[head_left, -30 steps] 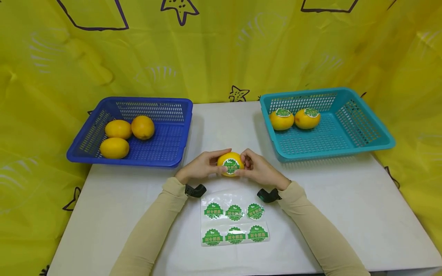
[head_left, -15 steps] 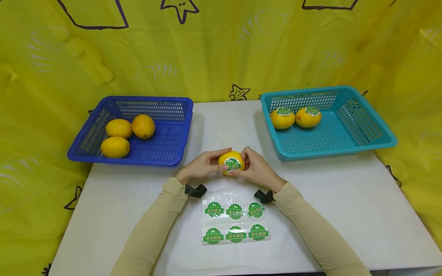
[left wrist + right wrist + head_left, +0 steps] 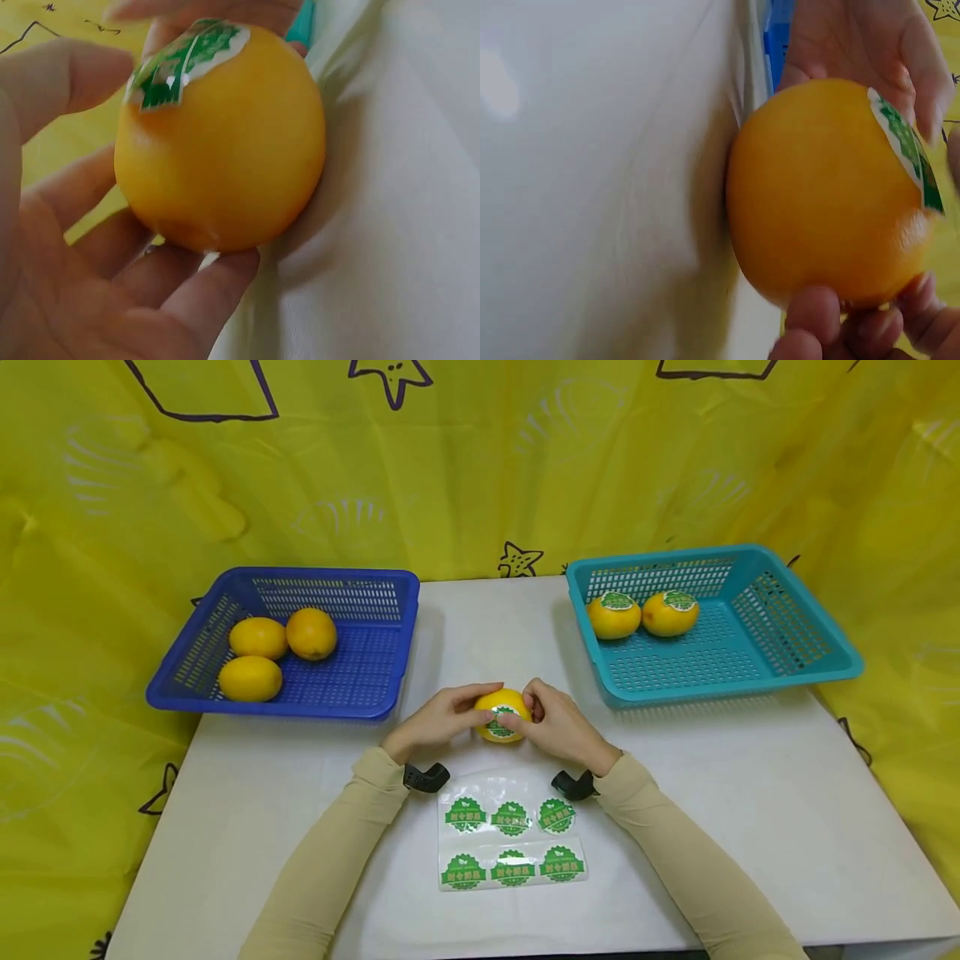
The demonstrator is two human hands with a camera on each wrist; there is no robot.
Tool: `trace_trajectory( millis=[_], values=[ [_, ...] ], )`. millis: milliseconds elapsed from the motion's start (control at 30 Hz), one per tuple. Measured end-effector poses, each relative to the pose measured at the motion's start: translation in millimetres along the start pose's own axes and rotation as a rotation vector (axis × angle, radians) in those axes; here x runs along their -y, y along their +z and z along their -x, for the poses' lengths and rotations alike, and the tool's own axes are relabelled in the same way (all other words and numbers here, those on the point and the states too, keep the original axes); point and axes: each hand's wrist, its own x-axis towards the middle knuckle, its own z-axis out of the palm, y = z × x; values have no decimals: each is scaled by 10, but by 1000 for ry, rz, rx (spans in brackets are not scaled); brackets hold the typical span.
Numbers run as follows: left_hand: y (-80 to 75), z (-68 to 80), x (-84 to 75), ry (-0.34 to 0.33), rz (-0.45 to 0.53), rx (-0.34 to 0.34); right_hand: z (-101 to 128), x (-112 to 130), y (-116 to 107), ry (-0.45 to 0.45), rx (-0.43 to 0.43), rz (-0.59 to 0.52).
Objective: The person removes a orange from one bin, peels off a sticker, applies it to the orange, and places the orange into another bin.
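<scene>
Both hands hold one yellow-orange orange (image 3: 495, 700) between them, low over the middle of the table. A round green-and-white sticker (image 3: 196, 61) lies on its side, with one end lifting slightly from the curve. My left hand (image 3: 442, 720) cups the orange from the left, its fingers (image 3: 217, 289) under the fruit and its thumb at the sticker's edge. From the right, my right hand (image 3: 561, 725) grips it, fingertips (image 3: 815, 311) against the peel. The right thumb lies across the sticker and hides part of it in the head view.
A sheet of green stickers (image 3: 513, 843) lies nearer on the white table (image 3: 360, 893). At the left stands a blue basket (image 3: 360, 697) with three oranges (image 3: 251, 679). A teal basket (image 3: 720, 693) at the right holds two stickered oranges (image 3: 670, 620). A yellow curtain (image 3: 450, 485) hangs behind.
My right thumb has moved up and left from the sticker's lower edge onto its face. The right wrist has shifted slightly left. Both hands keep their hold on the orange.
</scene>
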Motion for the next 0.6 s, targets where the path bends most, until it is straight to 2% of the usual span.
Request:
trace_trajectory(
  millis=[100, 233, 600],
  values=[
    [38, -11, -36, -34, -46, -49, -22, -5, 19, 31, -37, 9],
    [70, -18, -63, -65, -32, -74, -41, 23, 13, 60, -49, -8],
    [67, -20, -49, -49, -22, -43, -11, 1, -34, 62, 26, -126]
  ],
)
